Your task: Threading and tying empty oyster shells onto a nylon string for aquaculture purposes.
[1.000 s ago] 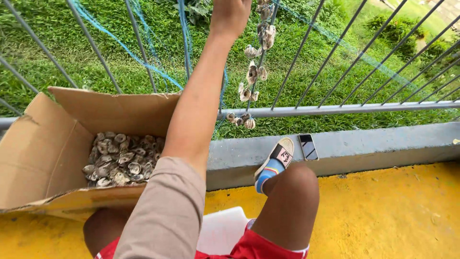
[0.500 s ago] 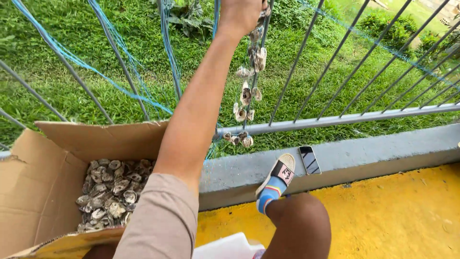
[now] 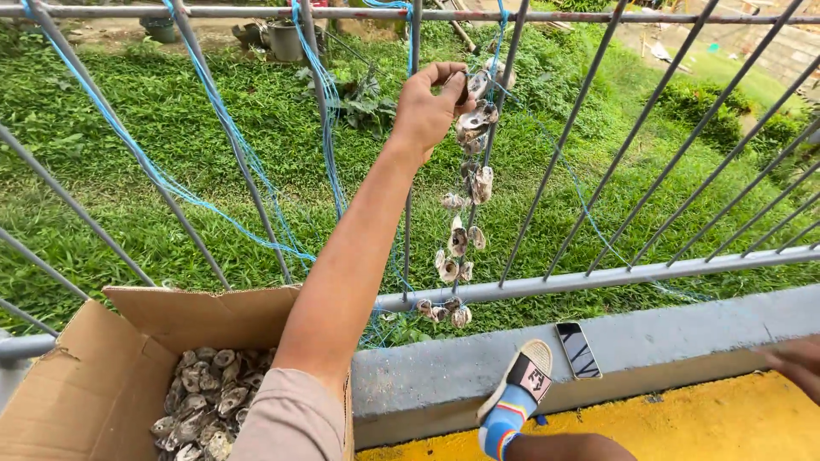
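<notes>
Left hand grip: we see the left hand (image 3: 427,107) raised high at the railing, its fingers (image 3: 448,72) curled closed around the top shell of the shell string (image 3: 465,192). The grip is tight on that shell; no gap shows between thumb and fingers.

Shell string, place: it hangs in front of the metal railing (image 3: 598,277), between two slanted bars, with its top near the upper rail and its lowest shells touching or just above the lower rail.

Long axis: the string runs nearly vertical, from the grip straight down; the shells spread a little left and right of the cord.

Direction from the grip: almost all of the string lies below the grip, only the held shell is inside it.

Nearer hand: the left hand is on the string; the right hand (image 3: 794,363) is low at the right edge of the view, near the yellow floor (image 3: 683,427), well apart from the string. We cannot tell if it is open or closed.

Cardboard box (image 3: 77,384): it stands at the lower left, against the concrete ledge (image 3: 649,341), with loose oyster shells (image 3: 205,397) inside, below and left of the grip.

Phone (image 3: 578,350): it lies flat on the ledge, right of the string's lower end.
</notes>
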